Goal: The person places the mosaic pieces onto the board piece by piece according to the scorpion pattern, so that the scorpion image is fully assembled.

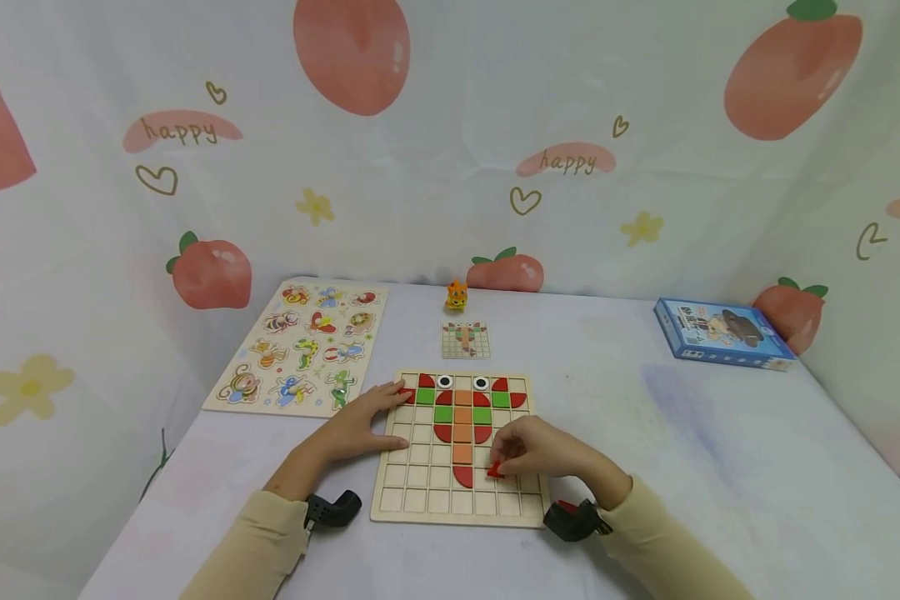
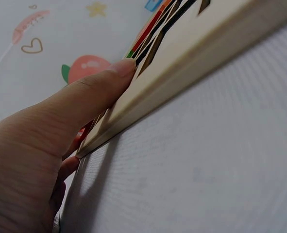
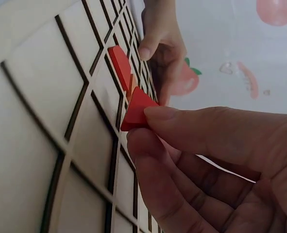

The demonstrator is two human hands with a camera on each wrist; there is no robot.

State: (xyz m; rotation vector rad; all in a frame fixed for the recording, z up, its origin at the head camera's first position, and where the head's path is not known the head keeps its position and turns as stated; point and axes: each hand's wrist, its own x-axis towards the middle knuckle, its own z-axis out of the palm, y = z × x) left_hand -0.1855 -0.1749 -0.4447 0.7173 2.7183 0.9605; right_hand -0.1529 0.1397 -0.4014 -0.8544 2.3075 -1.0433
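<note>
A square wooden grid board point(image 1: 409, 502) lies on the table with red, green and orange tiles and two eye discs set in its cells. My left hand point(image 1: 352, 429) rests at the board's left edge, fingers by the upper left corner; its thumb point(image 2: 97, 90) lies on the rim. Over the lower right cells, my right hand point(image 1: 536, 450) pinches a small red triangular tile point(image 3: 136, 109) between thumb and fingers, one point of it upward. Just left of it, a red quarter-round tile point(image 1: 462, 476) sits below the orange column point(image 1: 462, 433).
Behind the board lies a small pattern card point(image 1: 447, 348), with an orange and yellow toy figure point(image 1: 457, 296) beyond it. An insect picture puzzle point(image 1: 266, 398) is at the back left. At the back right lies a blue box point(image 1: 720, 333).
</note>
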